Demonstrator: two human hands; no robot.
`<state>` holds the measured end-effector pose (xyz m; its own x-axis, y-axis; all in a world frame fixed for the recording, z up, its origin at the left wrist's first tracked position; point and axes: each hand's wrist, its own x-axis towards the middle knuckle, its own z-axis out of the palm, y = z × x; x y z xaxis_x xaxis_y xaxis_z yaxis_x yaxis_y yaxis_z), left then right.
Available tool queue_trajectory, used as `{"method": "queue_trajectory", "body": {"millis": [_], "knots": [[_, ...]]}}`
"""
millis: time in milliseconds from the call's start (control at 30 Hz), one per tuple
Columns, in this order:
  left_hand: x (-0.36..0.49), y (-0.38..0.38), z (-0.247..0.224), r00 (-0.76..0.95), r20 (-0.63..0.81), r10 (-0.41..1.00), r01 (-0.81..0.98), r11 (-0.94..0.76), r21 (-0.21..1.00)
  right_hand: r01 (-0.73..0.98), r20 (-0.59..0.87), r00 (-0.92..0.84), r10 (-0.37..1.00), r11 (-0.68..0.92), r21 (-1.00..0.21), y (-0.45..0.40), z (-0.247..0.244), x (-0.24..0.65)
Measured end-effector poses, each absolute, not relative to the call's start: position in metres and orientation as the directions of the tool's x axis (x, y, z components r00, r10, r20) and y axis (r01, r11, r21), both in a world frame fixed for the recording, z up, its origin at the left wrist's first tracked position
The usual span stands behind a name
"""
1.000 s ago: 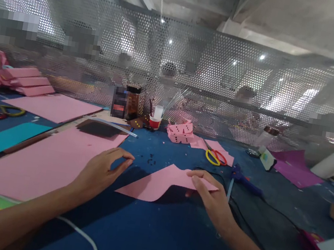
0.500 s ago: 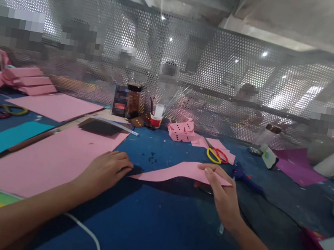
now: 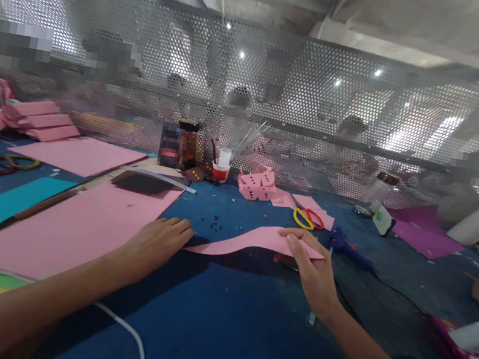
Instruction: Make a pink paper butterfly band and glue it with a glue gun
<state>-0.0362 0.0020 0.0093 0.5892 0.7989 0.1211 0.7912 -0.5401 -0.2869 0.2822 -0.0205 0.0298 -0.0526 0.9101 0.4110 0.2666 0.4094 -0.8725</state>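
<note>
A curved piece of pink paper lies just right of the middle of the frame, its long axis running left to right between the 2 hands. The right hand is the nearer of the 2: it grips the paper's right end, thumb on top and at least 1 finger underneath, and holds that end raised above the bench. From there the paper bows and slopes down leftward to a narrow tip beside the fingers of the left hand. That hand is palm down with its fingers bent together; I cannot tell whether it touches or pinches the tip.

Beyond the paper, small dark bits lie near the centre, with yellow-and-red scissors above the right hand and a blue glue gun to its right. Farther out, a large pink sheet fills the left of the frame, 1 dotted pink piece sits above centre, and a perforated screen spans the top.
</note>
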Motion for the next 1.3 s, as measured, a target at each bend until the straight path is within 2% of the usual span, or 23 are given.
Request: {"method": "queue_trajectory", "body": {"millis": [133, 333, 633, 900, 1067, 1300], "knots": [[-0.039, 0.006, 0.012, 0.606, 0.104, 0.789, 0.781, -0.565, -0.266, 0.285, 0.405, -0.052, 0.913, 0.402, -0.870, -0.020, 0.029, 0.282], [-0.051, 0.006, 0.014, 0.608, 0.114, 0.786, 0.793, -0.596, -0.126, 0.238, 0.383, -0.054, 0.922, 0.385, -0.892, -0.020, 0.029, 0.283], [-0.054, 0.010, 0.014, 0.629, 0.125, 0.767, 0.778, -0.623, -0.087, 0.221, 0.376, -0.054, 0.925, 0.378, -0.899, -0.020, 0.028, 0.283], [-0.060, 0.015, 0.007, 0.542, 0.175, 0.822, 0.826, -0.560, 0.070, 0.246, 0.388, -0.056, 0.920, 0.389, -0.888, -0.019, 0.027, 0.283], [-0.055, 0.014, 0.011, 0.563, 0.136, 0.816, 0.822, -0.569, 0.016, 0.253, 0.385, -0.057, 0.921, 0.386, -0.887, -0.018, 0.026, 0.283], [-0.040, 0.006, 0.023, 0.600, 0.010, 0.800, 0.782, -0.585, -0.215, 0.201, 0.359, -0.056, 0.932, 0.363, -0.910, -0.020, 0.027, 0.282]]}}
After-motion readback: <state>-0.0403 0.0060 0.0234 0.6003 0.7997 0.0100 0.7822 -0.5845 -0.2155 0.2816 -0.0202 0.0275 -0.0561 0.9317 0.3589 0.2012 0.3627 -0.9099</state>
